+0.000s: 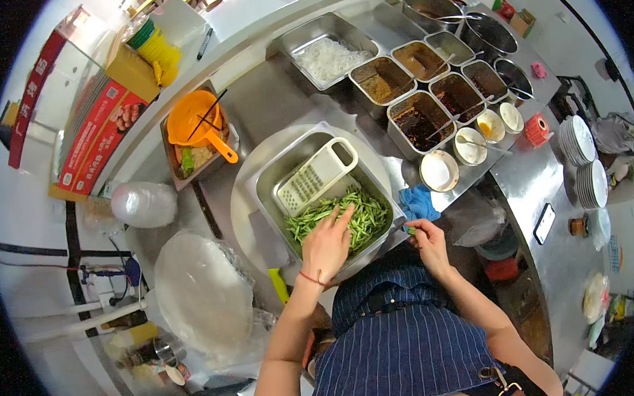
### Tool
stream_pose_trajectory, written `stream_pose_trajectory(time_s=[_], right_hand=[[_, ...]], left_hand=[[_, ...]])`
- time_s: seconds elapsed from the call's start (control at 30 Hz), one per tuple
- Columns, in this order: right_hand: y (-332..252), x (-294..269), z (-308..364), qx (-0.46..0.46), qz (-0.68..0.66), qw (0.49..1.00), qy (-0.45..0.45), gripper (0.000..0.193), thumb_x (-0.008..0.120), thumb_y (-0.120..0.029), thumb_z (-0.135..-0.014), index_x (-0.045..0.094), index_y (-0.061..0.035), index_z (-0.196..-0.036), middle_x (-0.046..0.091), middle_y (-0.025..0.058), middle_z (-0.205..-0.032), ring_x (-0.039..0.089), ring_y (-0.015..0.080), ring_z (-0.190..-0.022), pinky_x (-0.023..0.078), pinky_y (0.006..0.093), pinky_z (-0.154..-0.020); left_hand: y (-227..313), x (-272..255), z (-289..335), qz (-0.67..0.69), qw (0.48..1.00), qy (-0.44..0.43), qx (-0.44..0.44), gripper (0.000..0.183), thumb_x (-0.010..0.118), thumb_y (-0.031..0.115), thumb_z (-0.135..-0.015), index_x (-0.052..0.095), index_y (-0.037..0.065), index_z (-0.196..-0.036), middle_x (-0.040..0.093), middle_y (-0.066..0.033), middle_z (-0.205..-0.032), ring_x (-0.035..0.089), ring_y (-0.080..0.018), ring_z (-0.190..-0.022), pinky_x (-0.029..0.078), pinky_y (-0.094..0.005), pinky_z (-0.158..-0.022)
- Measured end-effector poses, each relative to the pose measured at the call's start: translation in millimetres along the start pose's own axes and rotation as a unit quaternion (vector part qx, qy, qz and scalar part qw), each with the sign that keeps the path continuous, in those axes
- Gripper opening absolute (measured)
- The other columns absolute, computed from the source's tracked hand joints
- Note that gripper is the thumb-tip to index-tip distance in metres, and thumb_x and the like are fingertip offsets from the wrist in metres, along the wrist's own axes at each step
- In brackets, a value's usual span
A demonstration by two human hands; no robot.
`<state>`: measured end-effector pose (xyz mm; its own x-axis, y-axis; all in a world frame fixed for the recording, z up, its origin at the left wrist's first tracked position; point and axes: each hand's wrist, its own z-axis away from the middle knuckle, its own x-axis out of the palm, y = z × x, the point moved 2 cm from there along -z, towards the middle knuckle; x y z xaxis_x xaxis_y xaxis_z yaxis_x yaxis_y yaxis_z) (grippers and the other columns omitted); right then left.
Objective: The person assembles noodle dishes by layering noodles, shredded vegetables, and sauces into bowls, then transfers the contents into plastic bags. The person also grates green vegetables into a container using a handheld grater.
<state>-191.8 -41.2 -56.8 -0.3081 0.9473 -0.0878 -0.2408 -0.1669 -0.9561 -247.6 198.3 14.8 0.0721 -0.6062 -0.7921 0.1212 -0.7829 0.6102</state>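
Observation:
A rectangular steel pan (269,213) sits on a round white board (243,191). Many cut green vegetable strips (364,217) fill its near part, and a pale flat grater (309,180) with a loop handle leans inside toward the far side. My left hand (326,244) rests on the strips with its fingers apart, holding nothing I can see. Just off the pan's near right corner, my right hand (429,248) pinches a small green vegetable piece (410,230) between thumb and fingers. A yellow-green handle (278,286) sticks out by the pan's near left corner.
A blue cloth (419,203) lies right of the pan. Beyond it stand white bowls (439,171) and steel tubs of sauces (419,121). An orange strainer (194,118) sits on a food tray at left. Plastic-wrapped round stock (203,279) is near left; a phone (544,223) lies right.

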Motion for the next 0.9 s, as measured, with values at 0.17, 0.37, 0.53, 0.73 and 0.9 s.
stream_pose_trajectory(time_s=[0.17, 0.37, 0.53, 0.73, 0.9], right_hand=[[-4.7, 16.6, 1.6, -0.033, 0.056, 0.996, -0.063, 0.025, 0.042, -0.004, -0.087, 0.064, -0.0031, -0.099, 0.056, 0.002, -0.071, 0.051, 0.0081, -0.061, 0.041, 0.0223, -0.055], [11.8, 15.3, -9.5, 0.152, -0.001, 0.969, -0.196, 0.022, 0.044, -0.012, -0.088, 0.064, -0.0021, -0.091, 0.06, 0.0036, -0.078, 0.054, 0.0093, -0.061, 0.044, 0.0218, -0.051], [12.2, 28.7, -13.0, 0.305, -0.119, 0.925, -0.194, 0.022, 0.05, -0.02, -0.093, 0.055, 0.0002, -0.087, 0.059, 0.0074, -0.076, 0.055, 0.0124, -0.059, 0.045, 0.0234, -0.048], [9.2, 44.1, -26.2, 0.275, -0.126, 0.93, -0.211, 0.022, 0.05, -0.016, -0.092, 0.058, 0.0036, -0.094, 0.058, 0.0073, -0.076, 0.054, 0.012, -0.061, 0.044, 0.0238, -0.051], [4.2, 31.6, -30.0, 0.241, -0.056, 0.952, -0.181, 0.026, 0.052, -0.021, -0.091, 0.061, 0.0033, -0.084, 0.057, 0.0058, -0.069, 0.052, 0.012, -0.056, 0.042, 0.0247, -0.049]], left_hand=[[-21.5, 0.1, 7.7, -0.083, 0.99, -0.021, -0.108, 0.05, 0.059, 0.017, -0.084, 0.047, 0.019, -0.132, 0.059, -0.0152, -0.113, 0.056, -0.0316, -0.106, 0.033, -0.0623, -0.095], [-31.4, 27.6, 58.0, -0.013, 0.993, 0.102, -0.052, 0.065, 0.071, 0.025, -0.076, 0.044, 0.018, -0.134, 0.039, -0.0197, -0.134, 0.032, -0.0417, -0.128, 0.029, -0.0602, -0.1], [-48.0, 62.9, 82.0, -0.171, 0.98, 0.055, 0.08, 0.053, 0.071, 0.026, -0.077, 0.05, 0.029, -0.126, 0.046, -0.0098, -0.134, 0.036, -0.0416, -0.127, 0.029, -0.0631, -0.099], [-82.0, 47.0, 40.4, -0.242, 0.955, 0.083, 0.15, 0.045, 0.06, 0.013, -0.08, 0.056, 0.032, -0.121, 0.046, 0.002, -0.137, 0.035, -0.0346, -0.131, 0.027, -0.06, -0.104], [-115.6, 32.1, -42.6, -0.296, 0.935, 0.11, 0.161, 0.041, 0.053, 0.007, -0.082, 0.059, 0.029, -0.116, 0.045, -0.0012, -0.138, 0.034, -0.0368, -0.13, 0.027, -0.0582, -0.104]])
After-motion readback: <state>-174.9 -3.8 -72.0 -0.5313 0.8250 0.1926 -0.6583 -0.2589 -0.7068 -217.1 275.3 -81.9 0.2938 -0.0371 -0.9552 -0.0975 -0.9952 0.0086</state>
